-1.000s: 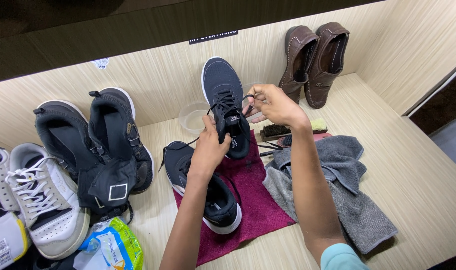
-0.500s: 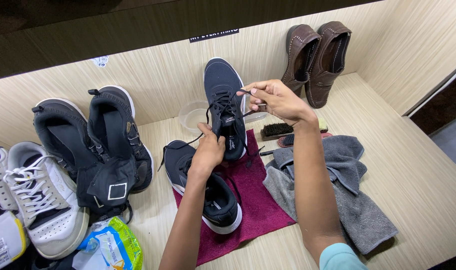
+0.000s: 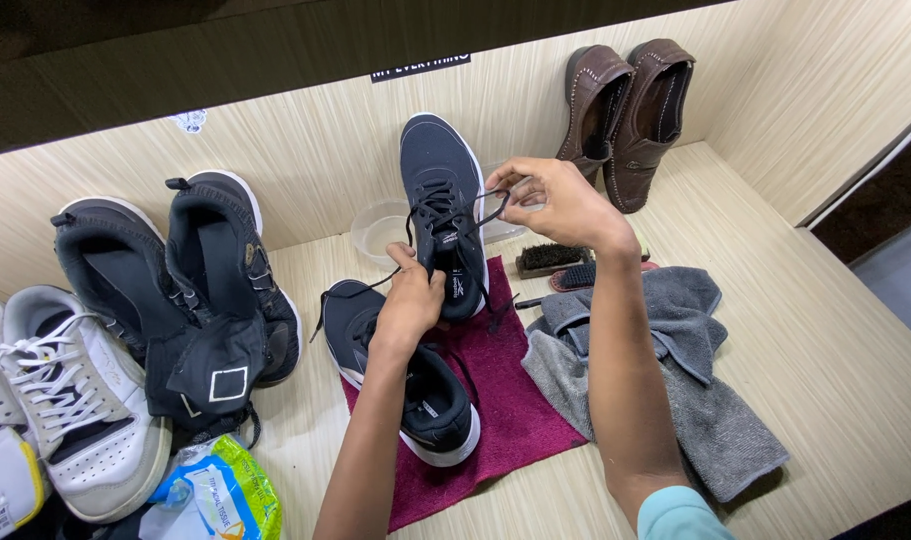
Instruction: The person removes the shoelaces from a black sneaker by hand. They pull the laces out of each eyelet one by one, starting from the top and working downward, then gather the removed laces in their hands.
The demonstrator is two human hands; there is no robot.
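My left hand (image 3: 411, 298) grips the heel end of a dark navy sneaker (image 3: 440, 190) and holds it upright, toe up, against the wooden back wall. My right hand (image 3: 553, 200) pinches one end of its black shoelace (image 3: 480, 215) and draws it out to the right. The matching navy sneaker (image 3: 430, 405) lies flat on a maroon cloth (image 3: 505, 400) under my left forearm.
Two brown leather shoes (image 3: 630, 105) lean on the wall at back right. A brush (image 3: 550, 260) and a grey towel (image 3: 690, 385) lie right of the cloth. A clear plastic bowl (image 3: 375, 228) sits behind. Black high-top shoes (image 3: 175, 290), white sneakers (image 3: 60, 400) and a wipes packet (image 3: 225, 495) fill the left.
My right hand has drawn the lace further up and to the right. The held sneaker has risen slightly, with my left hand still gripping it.
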